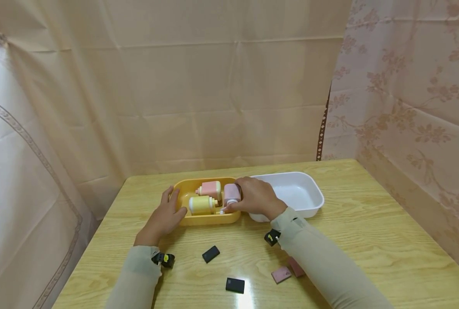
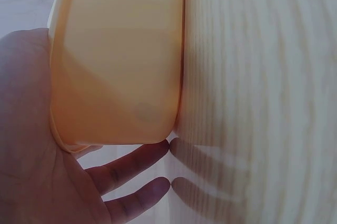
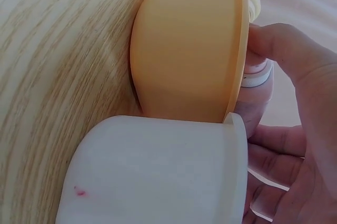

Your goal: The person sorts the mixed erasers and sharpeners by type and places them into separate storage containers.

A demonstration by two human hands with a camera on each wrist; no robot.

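Note:
A yellow tray on the wooden table holds a pink-and-cream bottle, a yellow bottle and a pink pump bottle. My right hand grips the pink pump bottle at the tray's right end, with the thumb by its white pump. At the tray's left end my left hand rests with straight fingers against the tray wall, thumb on the front rim. The white tub stands empty just right of the tray, touching it.
Two black cards and two pink cards lie on the table in front of the tray. Curtains hang close behind and to both sides. The table ends at the left and far edges.

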